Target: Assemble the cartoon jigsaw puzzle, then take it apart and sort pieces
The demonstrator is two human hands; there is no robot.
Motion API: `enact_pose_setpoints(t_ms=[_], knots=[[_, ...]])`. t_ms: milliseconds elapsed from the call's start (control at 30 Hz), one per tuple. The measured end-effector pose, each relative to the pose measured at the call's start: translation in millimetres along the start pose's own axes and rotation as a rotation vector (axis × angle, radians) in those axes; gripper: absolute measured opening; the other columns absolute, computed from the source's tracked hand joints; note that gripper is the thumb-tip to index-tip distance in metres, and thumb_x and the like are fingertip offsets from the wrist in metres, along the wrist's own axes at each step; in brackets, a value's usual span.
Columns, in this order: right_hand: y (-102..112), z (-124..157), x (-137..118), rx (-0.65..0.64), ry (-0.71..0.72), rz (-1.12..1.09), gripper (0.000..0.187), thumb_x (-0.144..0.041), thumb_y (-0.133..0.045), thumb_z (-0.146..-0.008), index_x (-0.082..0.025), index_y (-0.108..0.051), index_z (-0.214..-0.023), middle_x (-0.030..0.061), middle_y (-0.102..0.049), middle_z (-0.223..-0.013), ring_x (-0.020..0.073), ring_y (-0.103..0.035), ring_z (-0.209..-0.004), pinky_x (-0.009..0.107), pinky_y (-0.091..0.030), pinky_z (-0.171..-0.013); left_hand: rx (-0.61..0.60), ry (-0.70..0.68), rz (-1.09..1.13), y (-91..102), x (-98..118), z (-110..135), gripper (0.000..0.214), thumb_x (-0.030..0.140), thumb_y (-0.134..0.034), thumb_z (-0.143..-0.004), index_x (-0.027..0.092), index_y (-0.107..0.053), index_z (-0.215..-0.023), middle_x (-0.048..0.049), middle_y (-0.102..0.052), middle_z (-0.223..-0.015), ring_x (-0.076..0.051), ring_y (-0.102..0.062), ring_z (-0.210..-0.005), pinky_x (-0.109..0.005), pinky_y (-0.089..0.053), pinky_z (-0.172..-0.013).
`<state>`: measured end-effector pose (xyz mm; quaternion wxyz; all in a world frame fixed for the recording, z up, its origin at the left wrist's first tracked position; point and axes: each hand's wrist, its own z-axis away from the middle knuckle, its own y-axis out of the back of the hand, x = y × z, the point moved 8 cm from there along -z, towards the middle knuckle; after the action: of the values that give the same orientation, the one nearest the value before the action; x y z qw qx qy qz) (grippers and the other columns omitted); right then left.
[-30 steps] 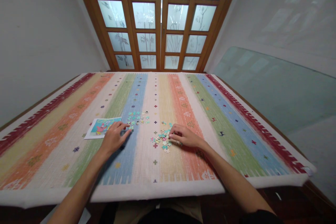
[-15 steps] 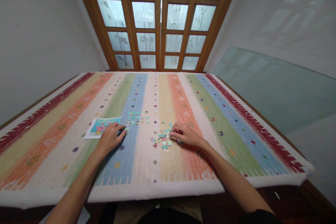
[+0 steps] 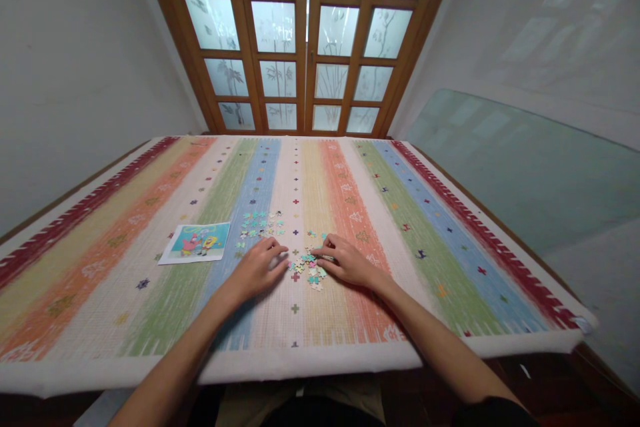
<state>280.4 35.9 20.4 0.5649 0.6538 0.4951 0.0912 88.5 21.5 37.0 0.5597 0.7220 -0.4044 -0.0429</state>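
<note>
Over the loose pile of jigsaw pieces (image 3: 315, 278), my right hand (image 3: 349, 262) has its fingers curled, pinching a small jigsaw piece at the tips. My left hand (image 3: 257, 270) reaches toward the pile's left side, thumb and fingers apart with nothing visible between them. Behind the left hand lie rows of mostly teal pieces (image 3: 255, 215), spaced apart on the blue stripe. One separate light green piece (image 3: 241, 245) sits left of the rows. A picture card (image 3: 195, 243) with a pink and a yellow cartoon figure lies farther left, uncovered.
A striped cloth (image 3: 280, 320) covers the wide table. Its front edge runs close to my body. Wooden doors with frosted panes (image 3: 273, 27) stand beyond the far edge, and a glass sheet (image 3: 525, 173) leans against the right wall.
My left hand has moved right from beside the picture card to the pile, leaving a green piece behind. My right hand shifted slightly left over the pile.
</note>
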Motion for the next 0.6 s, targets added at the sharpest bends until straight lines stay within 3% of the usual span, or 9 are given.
enact_pose_setpoints(t_ms=[200, 400, 600], knots=[[3.8, -0.5, -1.1, 0.041, 0.014, -0.007, 0.018, -0.026, -0.061, -0.099, -0.020, -0.076, -0.104, 0.0072, -0.059, -0.090, 0.0206, -0.055, -0.084, 0.033, -0.045, -0.075, -0.065, 0.007, 0.054, -21.3, 12.4, -6.8, 0.016, 0.030, -0.061, -0.096, 0.020, -0.066, -0.107, -0.0067, -0.063, -0.098, -0.022, -0.062, -0.091, -0.037, -0.053, -0.082], [15.5, -1.2, 4.3, 0.046, -0.057, -0.052, 0.016, -0.022, -0.056, -0.096, -0.019, -0.070, -0.089, 0.0077, -0.059, -0.089, 0.0217, -0.056, -0.085, 0.035, -0.045, -0.077, -0.068, 0.034, 0.118, -26.3, 13.0, -6.7, 0.011, 0.028, -0.059, -0.097, 0.022, -0.067, -0.099, -0.0052, -0.063, -0.093, -0.021, -0.061, -0.087, -0.037, -0.053, -0.080], [23.5, 1.3, 15.3, 0.024, -0.126, -0.051, 0.011, -0.011, -0.057, -0.077, -0.019, -0.059, -0.070, 0.0051, -0.056, -0.083, 0.0194, -0.053, -0.078, 0.032, -0.042, -0.070, -0.080, 0.034, 0.174, -25.7, 22.4, -7.0, 0.015, 0.027, -0.053, -0.100, 0.021, -0.065, -0.093, -0.0049, -0.063, -0.090, -0.020, -0.061, -0.085, -0.034, -0.052, -0.078]])
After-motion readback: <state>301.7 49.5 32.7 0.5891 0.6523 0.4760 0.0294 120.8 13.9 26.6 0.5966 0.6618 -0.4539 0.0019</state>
